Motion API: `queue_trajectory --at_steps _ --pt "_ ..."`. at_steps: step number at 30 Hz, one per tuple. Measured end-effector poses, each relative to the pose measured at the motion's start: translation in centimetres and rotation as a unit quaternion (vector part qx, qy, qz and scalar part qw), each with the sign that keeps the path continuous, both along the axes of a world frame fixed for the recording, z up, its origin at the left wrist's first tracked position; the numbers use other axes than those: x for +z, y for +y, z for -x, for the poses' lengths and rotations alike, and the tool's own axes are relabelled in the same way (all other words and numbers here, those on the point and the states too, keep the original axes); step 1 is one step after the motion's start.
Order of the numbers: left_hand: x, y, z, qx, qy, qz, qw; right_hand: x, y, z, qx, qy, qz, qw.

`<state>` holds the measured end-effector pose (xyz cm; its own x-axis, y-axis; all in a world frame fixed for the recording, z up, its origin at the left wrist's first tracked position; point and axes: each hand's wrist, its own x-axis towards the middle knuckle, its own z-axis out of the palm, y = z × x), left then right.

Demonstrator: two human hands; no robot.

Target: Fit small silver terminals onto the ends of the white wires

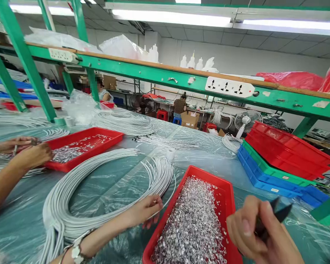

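Observation:
My left hand reaches across the table and pinches the ends of a big loop of white cables, next to the left wall of a red tray. That tray is heaped with small shiny metal pieces. My right hand is raised over the tray's near right corner, fingers closed round a black tool. A watch sits on my left wrist.
A co-worker's two hands work at the left beside a second red tray of metal pieces. Stacked red, green and blue trays stand at right. More cable bundles lie behind. A green shelf frame crosses overhead.

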<state>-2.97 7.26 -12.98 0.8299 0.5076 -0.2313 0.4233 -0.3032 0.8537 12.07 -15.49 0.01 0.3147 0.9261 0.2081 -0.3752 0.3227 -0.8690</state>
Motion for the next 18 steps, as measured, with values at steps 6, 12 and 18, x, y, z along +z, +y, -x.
queue_trajectory --at_steps 6,12,18 --pt "6.4 -2.9 -2.9 -0.015 -0.18 0.11 0.977 -0.5 1.8 -1.0 0.072 -0.062 0.014 0.995" --pt "11.4 -6.7 -6.1 -0.022 -0.332 0.091 0.939 -0.8 2.7 -1.3 -0.015 -0.124 -0.006 0.992" --pt "10.9 -9.4 -5.3 -0.034 -0.374 0.127 0.918 -0.9 2.8 -0.6 -0.139 -0.136 0.001 0.981"
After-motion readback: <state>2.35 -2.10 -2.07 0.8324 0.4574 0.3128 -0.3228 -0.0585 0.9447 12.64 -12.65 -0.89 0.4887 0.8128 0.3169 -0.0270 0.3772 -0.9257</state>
